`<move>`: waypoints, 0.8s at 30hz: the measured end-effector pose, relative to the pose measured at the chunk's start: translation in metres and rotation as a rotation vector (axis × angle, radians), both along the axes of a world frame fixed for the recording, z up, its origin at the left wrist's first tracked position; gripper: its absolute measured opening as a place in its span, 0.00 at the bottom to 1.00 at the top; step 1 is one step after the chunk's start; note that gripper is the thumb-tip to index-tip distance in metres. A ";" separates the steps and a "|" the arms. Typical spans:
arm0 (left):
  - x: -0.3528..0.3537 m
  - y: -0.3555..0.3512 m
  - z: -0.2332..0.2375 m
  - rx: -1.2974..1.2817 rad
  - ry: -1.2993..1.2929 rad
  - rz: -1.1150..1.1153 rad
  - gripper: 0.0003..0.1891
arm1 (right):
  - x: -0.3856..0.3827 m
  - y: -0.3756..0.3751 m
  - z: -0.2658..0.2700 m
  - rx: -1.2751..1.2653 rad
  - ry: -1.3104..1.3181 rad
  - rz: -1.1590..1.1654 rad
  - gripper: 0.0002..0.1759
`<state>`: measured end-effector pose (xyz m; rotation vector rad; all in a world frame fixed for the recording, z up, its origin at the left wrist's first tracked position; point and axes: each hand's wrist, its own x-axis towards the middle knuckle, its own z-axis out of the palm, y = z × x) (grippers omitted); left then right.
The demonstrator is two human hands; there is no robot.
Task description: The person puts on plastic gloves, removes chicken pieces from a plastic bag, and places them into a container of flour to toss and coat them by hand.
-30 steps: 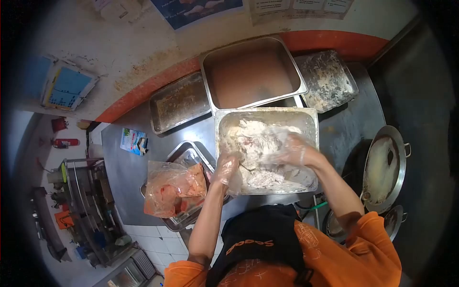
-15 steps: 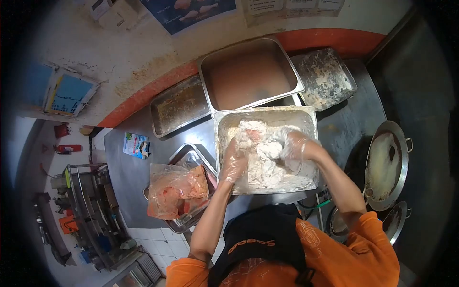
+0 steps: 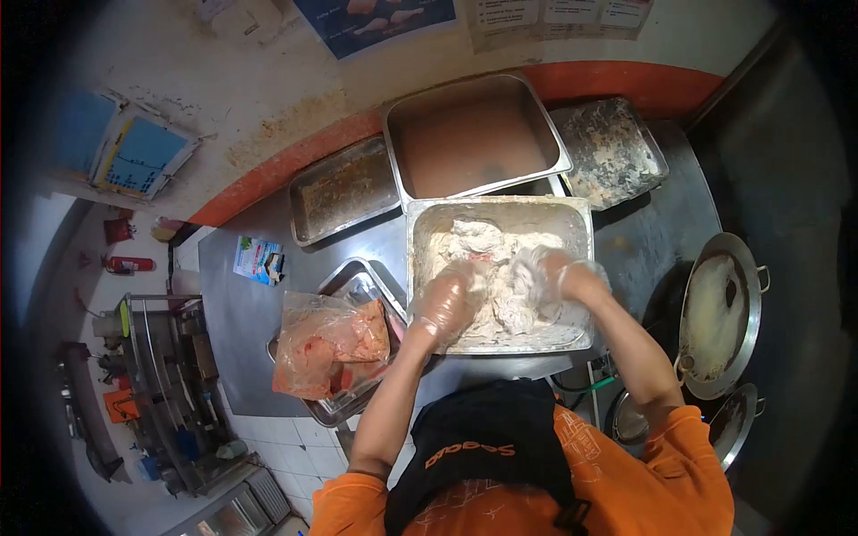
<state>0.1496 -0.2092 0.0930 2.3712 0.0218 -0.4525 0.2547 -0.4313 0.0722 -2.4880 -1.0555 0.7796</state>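
A deep steel pan (image 3: 500,346) holds white flour and several flour-coated chicken pieces (image 3: 476,236), one showing some pink. Both my hands are inside it, in clear plastic gloves. My left hand (image 3: 450,297) is at the pan's left side, its fingers curled round a coated piece and partly buried. Across from it, my right hand (image 3: 559,272) has its floury fingers bent on another coated piece, slightly blurred. Left of the pan, a clear plastic bag (image 3: 326,344) of raw reddish meat rests on a steel tray (image 3: 393,308).
Behind the pan stands a steel container (image 3: 478,143) of brownish liquid. Flanking it are a shallow tray (image 3: 344,192) and a crusted dark tray (image 3: 612,147). A small carton (image 3: 259,259) lies on the steel table (image 3: 228,339). At right sits a wide pan of oil (image 3: 715,313).
My left hand has moved inward and lower over the flour, covering some pieces. The right hand stays at the right side, and the white lump between the hands has shifted. The camera view has tilted slightly.
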 end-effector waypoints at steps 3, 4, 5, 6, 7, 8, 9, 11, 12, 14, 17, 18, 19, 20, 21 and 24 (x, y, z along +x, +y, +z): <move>-0.003 0.006 0.014 -0.759 -0.110 0.265 0.26 | 0.017 -0.011 -0.010 -0.183 0.098 -0.052 0.18; -0.002 0.008 0.022 -0.711 -0.065 0.349 0.28 | 0.015 -0.015 -0.011 -0.046 0.074 -0.045 0.18; 0.000 0.009 0.017 -0.711 -0.069 0.345 0.28 | 0.012 -0.017 -0.017 -0.045 0.069 -0.048 0.18; 0.002 0.012 0.002 -0.809 -0.064 0.416 0.28 | 0.011 -0.019 -0.026 0.010 0.061 -0.079 0.19; 0.006 0.017 -0.018 -0.908 -0.062 0.492 0.28 | 0.014 -0.020 -0.034 0.065 0.053 -0.105 0.21; 0.011 0.022 -0.049 -0.955 -0.208 0.431 0.27 | 0.016 -0.015 -0.015 0.066 0.049 -0.095 0.21; 0.010 0.018 -0.043 -0.952 -0.211 0.437 0.27 | 0.016 -0.006 0.021 0.091 0.231 -0.202 0.24; 0.007 0.004 -0.023 -1.314 0.035 0.817 0.24 | 0.010 0.000 0.061 0.114 0.425 -0.314 0.27; 0.006 0.001 -0.024 -1.309 0.070 0.888 0.22 | 0.006 -0.001 0.070 0.411 0.547 -0.355 0.28; 0.009 -0.003 -0.013 -1.422 0.183 0.910 0.22 | 0.021 -0.014 0.025 0.654 0.273 -0.166 0.36; 0.008 -0.013 -0.018 -1.514 0.320 0.944 0.22 | 0.007 0.026 0.019 0.459 0.131 -0.209 0.35; 0.005 -0.018 -0.025 -1.211 0.068 0.662 0.23 | 0.006 0.029 0.018 0.462 0.130 -0.215 0.35; 0.002 -0.020 -0.033 -0.894 -0.164 0.384 0.24 | 0.004 0.031 0.016 0.632 0.189 -0.241 0.35; 0.003 -0.013 -0.034 -1.066 0.005 0.469 0.31 | 0.004 0.034 0.014 0.801 0.249 -0.262 0.35; 0.000 -0.007 -0.038 -1.065 0.001 0.475 0.31 | 0.006 0.028 0.006 0.802 0.252 -0.257 0.35; -0.013 0.005 -0.032 -1.012 -0.041 0.454 0.34 | -0.009 0.010 0.016 0.030 0.119 -0.325 0.30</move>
